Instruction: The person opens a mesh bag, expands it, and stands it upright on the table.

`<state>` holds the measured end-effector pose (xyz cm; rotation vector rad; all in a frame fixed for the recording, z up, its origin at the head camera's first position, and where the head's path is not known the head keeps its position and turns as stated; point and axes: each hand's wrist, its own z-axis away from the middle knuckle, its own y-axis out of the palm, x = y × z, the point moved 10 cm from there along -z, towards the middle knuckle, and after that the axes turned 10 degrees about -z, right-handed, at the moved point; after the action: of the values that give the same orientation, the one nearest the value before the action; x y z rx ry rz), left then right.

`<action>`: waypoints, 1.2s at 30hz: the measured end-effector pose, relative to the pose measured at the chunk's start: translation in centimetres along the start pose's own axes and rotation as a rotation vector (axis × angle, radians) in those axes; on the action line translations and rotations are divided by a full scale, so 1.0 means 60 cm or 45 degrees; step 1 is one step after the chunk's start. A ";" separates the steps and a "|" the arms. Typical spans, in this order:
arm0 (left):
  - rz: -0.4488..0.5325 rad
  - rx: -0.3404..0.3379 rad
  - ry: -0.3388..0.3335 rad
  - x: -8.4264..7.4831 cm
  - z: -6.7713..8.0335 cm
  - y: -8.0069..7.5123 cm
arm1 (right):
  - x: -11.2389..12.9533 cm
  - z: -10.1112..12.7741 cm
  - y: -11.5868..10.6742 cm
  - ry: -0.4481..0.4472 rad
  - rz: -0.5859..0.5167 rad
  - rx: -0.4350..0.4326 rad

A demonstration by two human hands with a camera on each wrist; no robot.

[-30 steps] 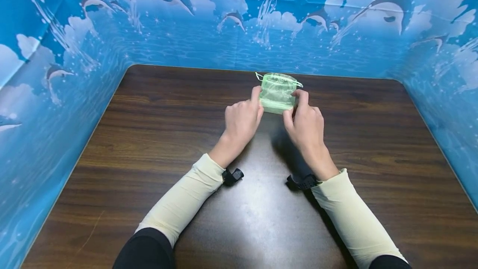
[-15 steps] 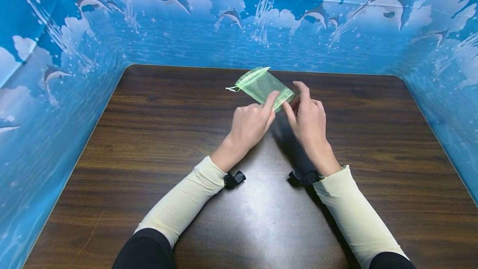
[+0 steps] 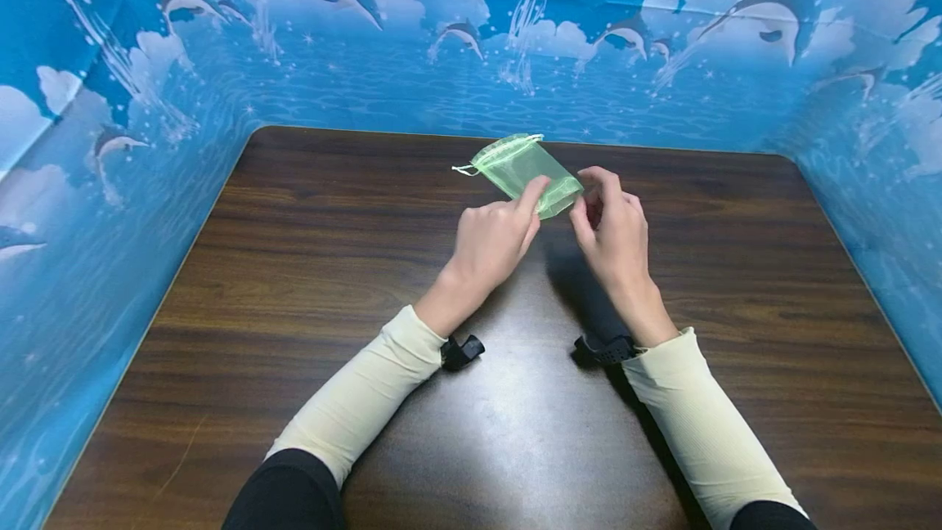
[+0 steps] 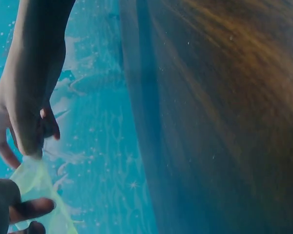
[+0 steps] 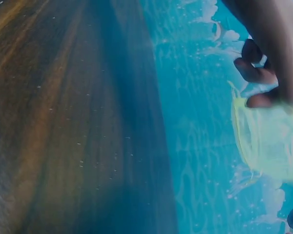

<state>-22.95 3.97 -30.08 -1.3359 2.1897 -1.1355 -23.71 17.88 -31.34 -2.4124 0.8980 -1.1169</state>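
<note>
A sheer green drawstring pouch (image 3: 518,167) is held over the far middle of the dark wooden table (image 3: 294,268), its gathered mouth and cord pointing left and away. My left hand (image 3: 537,196) pinches the pouch's near edge, with the forefinger lying on top. My right hand (image 3: 585,196) grips the pouch's right corner with curled fingers. In the left wrist view the right hand (image 4: 24,112) pinches the top of the pouch (image 4: 36,183). In the right wrist view the left hand (image 5: 271,53) holds the pouch (image 5: 263,141) from above.
Blue panels printed with dolphins and clouds (image 3: 471,39) wall the table at the back and on both sides. Cream sleeves (image 3: 361,391) and black wrist straps (image 3: 459,350) lie over the table's near middle.
The pouch has swung from upright between both hands to slanting, with its mouth now to the left. The left forefinger came on top of it, and the right fingers curled in at its corner.
</note>
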 end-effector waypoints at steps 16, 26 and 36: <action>0.131 0.037 0.055 0.007 -0.004 0.007 | 0.012 0.000 0.012 -0.104 -0.079 0.125; 0.138 -0.082 -0.122 0.029 -0.007 -0.011 | 0.022 0.003 -0.018 -0.135 -0.018 -0.124; 0.114 -0.187 -0.309 0.051 -0.005 -0.027 | 0.044 0.008 -0.035 -0.273 -0.044 -0.293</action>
<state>-23.74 1.11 -28.31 -1.3408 2.1625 -0.7497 -21.19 17.70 -29.09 -2.6792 0.9616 -0.7816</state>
